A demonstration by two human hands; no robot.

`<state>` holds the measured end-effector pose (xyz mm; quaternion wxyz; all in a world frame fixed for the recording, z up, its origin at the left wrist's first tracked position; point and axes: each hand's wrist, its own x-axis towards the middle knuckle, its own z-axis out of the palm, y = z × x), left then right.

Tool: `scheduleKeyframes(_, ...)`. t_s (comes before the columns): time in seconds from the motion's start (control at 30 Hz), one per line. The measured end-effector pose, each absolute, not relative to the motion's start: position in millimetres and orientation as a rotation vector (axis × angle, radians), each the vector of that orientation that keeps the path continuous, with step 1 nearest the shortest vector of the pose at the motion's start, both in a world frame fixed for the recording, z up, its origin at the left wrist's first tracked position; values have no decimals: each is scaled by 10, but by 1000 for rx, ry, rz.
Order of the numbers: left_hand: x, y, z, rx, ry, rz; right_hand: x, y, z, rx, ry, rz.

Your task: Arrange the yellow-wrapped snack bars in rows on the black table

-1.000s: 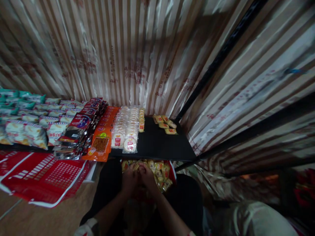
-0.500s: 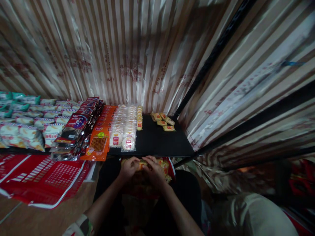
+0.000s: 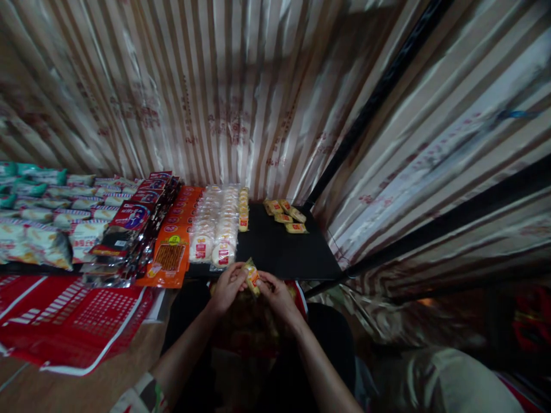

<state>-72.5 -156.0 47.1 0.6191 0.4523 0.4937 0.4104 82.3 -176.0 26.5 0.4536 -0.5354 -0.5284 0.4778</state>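
Note:
Between my two hands is a small yellow snack packet (image 3: 252, 277) with an orange-red label, tilted, at the front edge of the black shelf (image 3: 279, 252). My left hand (image 3: 229, 285) pinches it from the left side. Fingers of my right hand (image 3: 276, 292) grip its right side. Below them, between my knees, a red basket (image 3: 301, 295) holds more packets, mostly in shadow. Several similar yellow packets (image 3: 284, 218) lie loosely at the shelf's back right. A row of yellow packets (image 3: 243, 215) stands beside clear-wrapped white round crackers (image 3: 224, 249).
Left along the shelf are orange snack bags (image 3: 170, 255), a stack of dark packets (image 3: 129, 221) and white bags (image 3: 41, 241). A red basket (image 3: 81, 321) stands at the lower left. A black pole (image 3: 370, 115) slants up at the right, before striped sheeting (image 3: 241, 86).
My hands were down in the basket among the yellow packets. Now they are raised slightly, with one packet held between them at the shelf edge.

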Motion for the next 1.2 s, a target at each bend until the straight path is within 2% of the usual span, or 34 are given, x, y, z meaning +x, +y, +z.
scheduleKeyframes(0.47, -550, -1224, 458, 853, 1198, 1278, 801, -1156, 223, -1423, -1292, 985)
scheduleKeyframes(0.83, -240, -1035, 399, 1187, 1493, 1195, 735, -554, 89, -1658, -1440, 768)
scheduleKeyframes(1.2, -69, -783, 265, 1145, 1452, 1140, 660, -274, 143, -1728, -1600, 625)
